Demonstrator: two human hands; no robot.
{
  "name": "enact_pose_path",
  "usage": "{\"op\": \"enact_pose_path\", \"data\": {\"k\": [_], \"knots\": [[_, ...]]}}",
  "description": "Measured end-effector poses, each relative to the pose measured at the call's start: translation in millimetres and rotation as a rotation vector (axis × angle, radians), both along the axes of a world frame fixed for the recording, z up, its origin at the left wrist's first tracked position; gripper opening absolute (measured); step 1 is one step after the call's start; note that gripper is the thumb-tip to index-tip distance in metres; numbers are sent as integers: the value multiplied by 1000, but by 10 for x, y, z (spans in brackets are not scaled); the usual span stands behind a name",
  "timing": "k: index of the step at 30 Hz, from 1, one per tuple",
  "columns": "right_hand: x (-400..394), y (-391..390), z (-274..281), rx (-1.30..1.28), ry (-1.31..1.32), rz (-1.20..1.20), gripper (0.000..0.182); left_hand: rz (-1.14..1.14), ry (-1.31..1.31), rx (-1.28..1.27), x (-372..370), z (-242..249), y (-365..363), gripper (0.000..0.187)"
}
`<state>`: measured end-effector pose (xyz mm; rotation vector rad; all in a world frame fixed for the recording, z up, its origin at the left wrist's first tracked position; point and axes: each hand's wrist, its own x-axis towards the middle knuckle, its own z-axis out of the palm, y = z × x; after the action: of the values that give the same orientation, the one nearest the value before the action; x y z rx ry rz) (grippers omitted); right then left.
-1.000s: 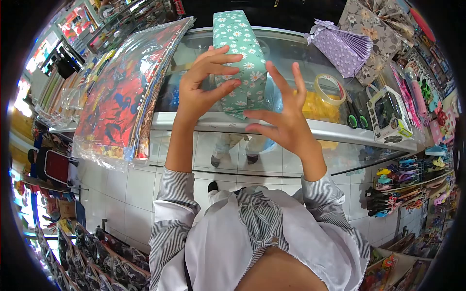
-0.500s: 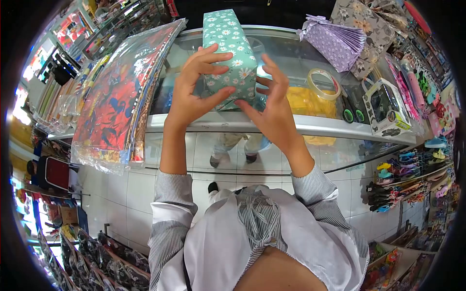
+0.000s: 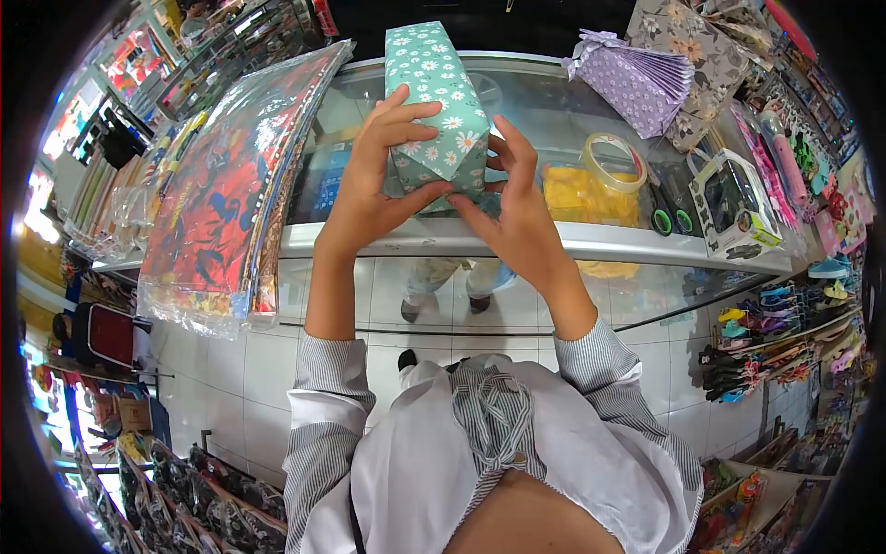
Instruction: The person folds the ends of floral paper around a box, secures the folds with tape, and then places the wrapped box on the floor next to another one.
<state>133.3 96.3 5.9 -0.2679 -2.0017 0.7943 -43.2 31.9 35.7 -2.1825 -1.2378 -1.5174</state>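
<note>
A long box wrapped in green daisy-print gift paper (image 3: 432,78) lies on the glass counter, one end towards me. My left hand (image 3: 371,189) grips its left side, fingers over the top edge and thumb against the lower part of the near end. On the other side, my right hand (image 3: 515,198) has its fingers bent along the right face and its thumb at the near end's bottom edge. The thumb tips almost meet there, on the folded paper. The box's underside is hidden.
On the counter (image 3: 406,242) at right are a tape roll (image 3: 616,162), black-and-green scissors (image 3: 672,217), a small boxed item (image 3: 736,205) and a pleated purple gift wrap (image 3: 637,83). Plastic-sleeved wrapping sheets (image 3: 226,194) lie at left, overhanging the front edge.
My left thumb has moved down from the box's near face to its lower edge, close to the right thumb. The right fingers have come nearer the right side.
</note>
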Motion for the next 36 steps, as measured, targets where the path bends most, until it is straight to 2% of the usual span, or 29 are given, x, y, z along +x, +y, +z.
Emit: {"op": "enact_pose_path", "data": {"k": [2,5,8,11,14,18,20,21,24,27,29,32,36], "knots": [[-2,8,-5,10,7,8,84,-4,-58,-30,16,-11,-11,63],[80,-11,92,-129,8,130,89,28,-54,-31,25,5,-29,66],[153,79,179,-166,24,176,83,83,-35,-35,86,79,-69,64],[150,163,306,13,36,83,65,128,10,-46,53,74,-81,58],[62,221,393,107,103,95,46,151,20,-39,66,96,-66,51],[-1,257,432,178,127,86,32,190,75,-22,99,126,-62,51],[-21,278,420,203,157,57,28,160,-68,-50,170,146,-73,44],[-29,285,423,205,173,70,28,146,-139,-64,195,160,-82,40],[-41,285,434,237,206,92,26,128,-83,91,210,183,-80,27],[-24,263,438,270,235,94,24,152,-67,101,169,156,-62,18],[-26,240,420,214,291,109,22,150,-86,116,186,160,-46,16],[-22,189,359,335,378,-28,20,142,-96,151,187,153,-19,16],[-78,70,290,350,416,-145,20,118,-114,207,200,121,-1,19]]}}
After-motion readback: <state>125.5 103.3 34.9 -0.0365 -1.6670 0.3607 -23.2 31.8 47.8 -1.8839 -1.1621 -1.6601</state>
